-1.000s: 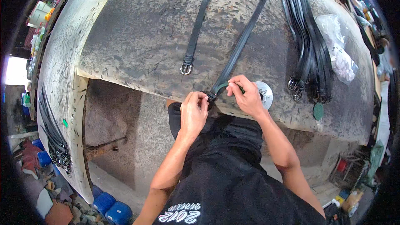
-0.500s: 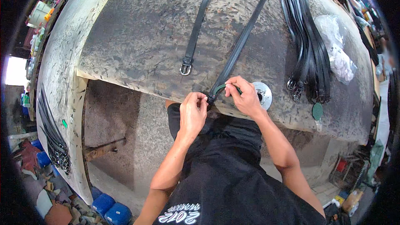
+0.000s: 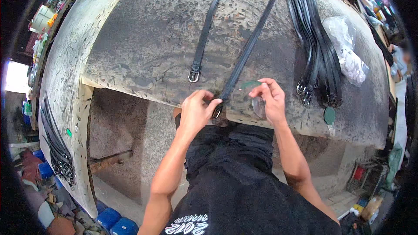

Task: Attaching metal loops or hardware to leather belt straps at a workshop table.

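A long black belt (image 3: 246, 56) runs down the table to its front edge, its metal buckle (image 3: 217, 113) lying at the edge by my lap. My left hand (image 3: 195, 112) is beside the buckle end; its thumb reaches to the belt, apart from the blurred, curled fingers. To the right of the belt, my right hand (image 3: 273, 104) pinches a thin green strip (image 3: 250, 84), smeared by motion, which arcs off to the left. A silver disc (image 3: 258, 107) on the table is partly covered by that hand.
Another black belt (image 3: 203, 45) lies to the left on the worn table (image 3: 143, 48). A bundle of black belts (image 3: 313, 52) and a clear plastic bag (image 3: 348, 52) lie at the right, near a round green piece (image 3: 329, 115). More belts (image 3: 54, 141) hang at the far left.
My right hand has moved right and away from the buckle, drawing the green strip off the belt. My left hand has shifted slightly left and its fingers have parted, uncovering the buckle.
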`<state>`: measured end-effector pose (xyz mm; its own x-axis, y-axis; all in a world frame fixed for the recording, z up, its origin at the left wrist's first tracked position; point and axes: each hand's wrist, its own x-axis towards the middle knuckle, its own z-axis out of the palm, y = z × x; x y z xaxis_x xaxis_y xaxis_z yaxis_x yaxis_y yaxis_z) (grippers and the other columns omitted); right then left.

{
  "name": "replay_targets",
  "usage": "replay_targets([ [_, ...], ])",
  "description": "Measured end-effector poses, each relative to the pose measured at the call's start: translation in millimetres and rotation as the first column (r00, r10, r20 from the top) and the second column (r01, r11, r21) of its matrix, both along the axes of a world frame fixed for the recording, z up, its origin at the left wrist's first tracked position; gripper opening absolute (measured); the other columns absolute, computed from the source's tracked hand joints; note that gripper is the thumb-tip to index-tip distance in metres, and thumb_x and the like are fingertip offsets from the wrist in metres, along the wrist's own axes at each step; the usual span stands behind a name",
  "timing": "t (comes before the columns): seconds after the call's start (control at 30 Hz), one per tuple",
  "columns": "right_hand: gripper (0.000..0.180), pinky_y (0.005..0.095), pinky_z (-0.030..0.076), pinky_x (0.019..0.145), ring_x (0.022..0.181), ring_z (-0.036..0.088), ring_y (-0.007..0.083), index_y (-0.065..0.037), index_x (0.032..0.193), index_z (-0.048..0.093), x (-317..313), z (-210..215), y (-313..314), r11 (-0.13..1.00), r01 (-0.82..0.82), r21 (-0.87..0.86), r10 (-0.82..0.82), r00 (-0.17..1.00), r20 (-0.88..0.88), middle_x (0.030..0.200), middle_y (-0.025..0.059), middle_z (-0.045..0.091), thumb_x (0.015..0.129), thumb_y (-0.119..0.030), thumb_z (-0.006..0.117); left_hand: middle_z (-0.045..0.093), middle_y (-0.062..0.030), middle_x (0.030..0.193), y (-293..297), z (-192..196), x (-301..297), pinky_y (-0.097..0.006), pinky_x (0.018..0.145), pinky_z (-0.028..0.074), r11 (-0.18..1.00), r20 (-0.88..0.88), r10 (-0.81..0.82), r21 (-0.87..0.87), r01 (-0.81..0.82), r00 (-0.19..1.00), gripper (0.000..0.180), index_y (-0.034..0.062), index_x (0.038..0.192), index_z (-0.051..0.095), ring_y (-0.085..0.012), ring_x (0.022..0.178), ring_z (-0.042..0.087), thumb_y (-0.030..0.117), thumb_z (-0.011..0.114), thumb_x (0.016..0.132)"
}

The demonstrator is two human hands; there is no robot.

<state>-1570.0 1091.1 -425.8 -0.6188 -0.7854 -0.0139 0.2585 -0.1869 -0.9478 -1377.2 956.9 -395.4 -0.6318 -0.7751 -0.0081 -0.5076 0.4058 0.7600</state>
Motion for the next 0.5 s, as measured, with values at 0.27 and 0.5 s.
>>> replay_targets([
  [0.27, 0.009, 0.0261, 0.037, 0.060, 0.063, 0.041, 0.0101, -0.007, 0.105, 0.050, -3.5, 14.3, 49.8, 0.994, 0.094, 0.055, -0.101, 0.985, 0.142, 0.069, -0.0016, 0.042, 0.103, -0.015, 0.046, 0.064, -0.0185, 0.064, -50.9, -3.1, -59.2, -0.040, 0.064, 0.051, 0.852, 0.351, -0.507, 0.070, 0.518, 0.787, 0.044, -0.0035, 0.068, 0.063, -0.0344, 0.068, 0.066, 0.032, 0.088, 0.060],
  [0.5, 0.011, 0.0252, 0.038, 0.059, 0.061, 0.038, 0.0079, -0.003, 0.105, 0.052, 11.5, 13.5, 64.1, 0.989, 0.125, 0.081, -0.140, 0.962, 0.232, 0.070, -0.0026, 0.042, 0.102, -0.013, 0.050, 0.070, -0.0134, 0.072, -65.6, 5.4, -26.7, -0.030, 0.065, 0.054, 0.855, 0.223, -0.490, 0.315, 0.413, 0.843, 0.018, -0.0054, 0.094, 0.068, -0.0159, 0.073, 0.069, 0.002, 0.070, 0.078],
])
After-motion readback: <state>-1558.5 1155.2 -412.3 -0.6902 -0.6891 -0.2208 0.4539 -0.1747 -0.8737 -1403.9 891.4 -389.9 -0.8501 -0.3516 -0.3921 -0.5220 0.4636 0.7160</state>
